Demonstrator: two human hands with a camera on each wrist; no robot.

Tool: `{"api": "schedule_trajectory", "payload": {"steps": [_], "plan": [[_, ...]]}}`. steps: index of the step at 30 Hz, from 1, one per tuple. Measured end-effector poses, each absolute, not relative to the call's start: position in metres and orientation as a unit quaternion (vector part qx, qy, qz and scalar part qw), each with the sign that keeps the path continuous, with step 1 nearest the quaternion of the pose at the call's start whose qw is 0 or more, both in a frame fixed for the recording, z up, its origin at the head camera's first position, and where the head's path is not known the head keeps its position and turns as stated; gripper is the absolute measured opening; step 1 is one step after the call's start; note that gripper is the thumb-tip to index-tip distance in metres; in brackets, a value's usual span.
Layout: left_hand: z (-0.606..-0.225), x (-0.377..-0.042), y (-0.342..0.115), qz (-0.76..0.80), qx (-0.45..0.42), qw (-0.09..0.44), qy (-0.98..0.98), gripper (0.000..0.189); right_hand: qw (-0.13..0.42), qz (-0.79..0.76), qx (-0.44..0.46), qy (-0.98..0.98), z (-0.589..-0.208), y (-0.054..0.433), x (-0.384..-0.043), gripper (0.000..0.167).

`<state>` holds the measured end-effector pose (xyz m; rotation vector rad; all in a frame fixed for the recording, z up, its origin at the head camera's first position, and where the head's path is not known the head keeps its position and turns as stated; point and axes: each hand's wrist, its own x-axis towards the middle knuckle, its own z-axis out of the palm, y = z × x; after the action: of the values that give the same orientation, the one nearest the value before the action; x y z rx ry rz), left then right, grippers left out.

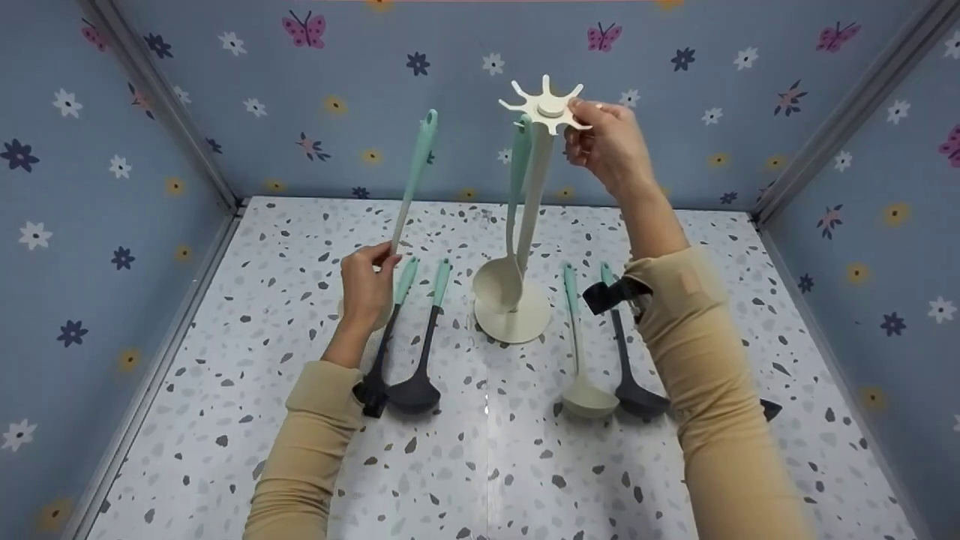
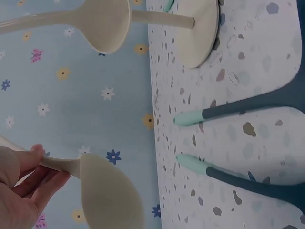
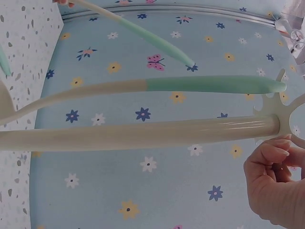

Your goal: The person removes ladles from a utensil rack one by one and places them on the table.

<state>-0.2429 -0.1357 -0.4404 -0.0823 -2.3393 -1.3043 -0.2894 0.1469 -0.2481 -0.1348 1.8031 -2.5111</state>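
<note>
My left hand (image 1: 367, 285) pinches the neck of a cream ladle with a mint handle (image 1: 420, 154), which points up and leans right. The ladle's bowl (image 2: 112, 195) shows below the fingers in the left wrist view. Right of it stands a cream utensil stand (image 1: 534, 187) with a round base and a hooked top (image 1: 550, 107). Thumb and fingers of my right hand (image 1: 611, 146) pinch the right side of that top. A second cream ladle (image 1: 499, 285) hangs by its mint handle from a hook on the stand's left.
A dark ladle (image 1: 414, 394) and another dark utensil (image 1: 386, 337), partly hidden by the left wrist, lie left of the base. Right of it lie a cream ladle (image 1: 589, 397) and a dark ladle (image 1: 639, 396). Patterned walls (image 1: 465, 45) enclose the speckled table (image 1: 487, 465).
</note>
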Motion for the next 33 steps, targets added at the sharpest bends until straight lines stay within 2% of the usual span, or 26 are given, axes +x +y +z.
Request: {"api": "schedule_trajectory", "payload": {"steps": [9,22,33], "plan": [[-0.455,-0.241,-0.166,-0.415,0.027,0.171,-0.893,0.014,0.023,-0.809,-0.044,0.585,-0.248,0.146,-0.289,0.024],[-0.478,-0.24,-0.193,-0.358,0.105,0.07,-0.925,0.017,0.016,-0.804,-0.047,0.593,-0.25,0.147,-0.289,0.023],[-0.496,-0.236,-0.207,-0.319,0.134,0.027,-0.938,0.015,0.019,-0.803,-0.041,0.594,-0.249,0.146,-0.289,0.023]]}}
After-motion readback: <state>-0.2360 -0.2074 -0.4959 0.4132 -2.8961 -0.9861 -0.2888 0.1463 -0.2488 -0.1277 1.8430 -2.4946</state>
